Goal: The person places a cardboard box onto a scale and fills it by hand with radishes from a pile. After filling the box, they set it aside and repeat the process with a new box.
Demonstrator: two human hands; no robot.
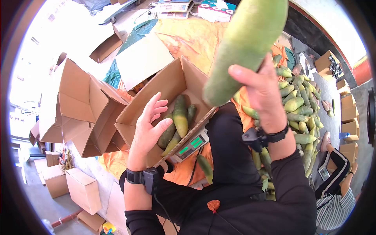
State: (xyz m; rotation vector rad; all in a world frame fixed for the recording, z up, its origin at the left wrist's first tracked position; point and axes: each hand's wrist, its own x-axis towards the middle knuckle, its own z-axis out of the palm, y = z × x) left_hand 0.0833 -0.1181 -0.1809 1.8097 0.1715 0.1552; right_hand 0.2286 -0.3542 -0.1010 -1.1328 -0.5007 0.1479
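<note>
My right hand [258, 90] grips a large green radish [250, 37], raised close to the camera with its lower end near the box's right edge. My left hand [148, 124] hangs open over the near left side of a cardboard box [164, 84], its fingers spread and nothing in them. Several green radishes [180, 117] lie inside that box. Under the box's near side is a scale [190, 147] with lit green displays; its digits are too small to read. A single green radish [204, 168] lies on the ground beside the scale.
A big heap of green radishes [299, 103] spreads to my right. Open cardboard boxes [74, 98] stand on the left, over an orange sheet [188, 35]. Another person [337, 196] sits at the lower right. More small boxes [348, 107] line the right side.
</note>
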